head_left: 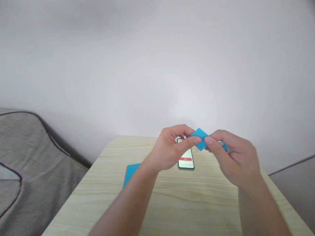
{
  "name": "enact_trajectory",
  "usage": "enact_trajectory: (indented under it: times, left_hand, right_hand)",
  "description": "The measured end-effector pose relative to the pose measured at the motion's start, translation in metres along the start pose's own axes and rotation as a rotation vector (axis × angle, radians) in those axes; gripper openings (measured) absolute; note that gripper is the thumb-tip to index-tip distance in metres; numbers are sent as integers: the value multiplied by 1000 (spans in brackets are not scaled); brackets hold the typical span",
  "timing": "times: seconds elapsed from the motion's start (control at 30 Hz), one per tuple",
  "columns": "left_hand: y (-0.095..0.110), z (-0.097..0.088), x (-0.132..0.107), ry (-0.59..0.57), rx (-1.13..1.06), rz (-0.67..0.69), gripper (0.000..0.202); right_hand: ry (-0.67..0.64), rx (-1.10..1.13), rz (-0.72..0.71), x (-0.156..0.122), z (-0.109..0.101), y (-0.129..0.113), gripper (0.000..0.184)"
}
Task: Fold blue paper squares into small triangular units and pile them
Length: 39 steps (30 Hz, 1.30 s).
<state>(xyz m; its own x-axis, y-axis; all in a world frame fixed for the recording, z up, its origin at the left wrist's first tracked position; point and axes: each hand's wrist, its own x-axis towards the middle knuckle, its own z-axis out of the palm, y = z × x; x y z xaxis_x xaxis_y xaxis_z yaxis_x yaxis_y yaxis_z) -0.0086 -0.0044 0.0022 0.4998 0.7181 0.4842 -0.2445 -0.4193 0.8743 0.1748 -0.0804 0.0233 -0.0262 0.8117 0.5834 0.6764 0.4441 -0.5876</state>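
Both hands are raised above a light wooden table (172, 203) and pinch one small folded piece of blue paper (200, 137). My left hand (169, 147) grips its left side between thumb and forefinger. My right hand (233, 157) grips its right side, thumb on top, the other fingers curled behind. A bit of the blue paper shows past my right fingers. Under the hands a phone (186, 160) lies flat with its screen lit.
A stack of blue paper sheets (130, 173) with a red edge lies on the table, partly hidden by my left forearm. A grey cushioned seat (29, 157) stands at the left. A plain white wall fills the background.
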Motion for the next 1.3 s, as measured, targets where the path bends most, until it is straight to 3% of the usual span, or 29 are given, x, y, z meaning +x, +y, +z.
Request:
enact_trajectory:
  times: [0.2, 0.43, 0.67, 0.97, 1.2, 1.3]
  left_hand:
    - [0, -1, 0, -23, -39, -16, 20]
    - [9, -3, -2, -126, 134, -83, 20]
    - [0, -3, 0, -105, 37, -139, 27]
    - [3, 3, 0, -123, 37, -174, 30]
    - [7, 0, -2, -168, 44, -188, 32]
    - [7, 0, -2, -169, -12, -187, 36]
  right_hand:
    - [-18, -36, -26, -1, -1, 0, 22]
    - [-166, 72, 42, 0, 1, 8, 26]
    - [20, 113, 130, 0, 5, 9, 27]
    - [93, 243, 153, 4, 12, 8, 27]
    - [-102, 416, 193, 4, 7, 17, 29]
    - [-95, 372, 194, 3, 7, 18, 32]
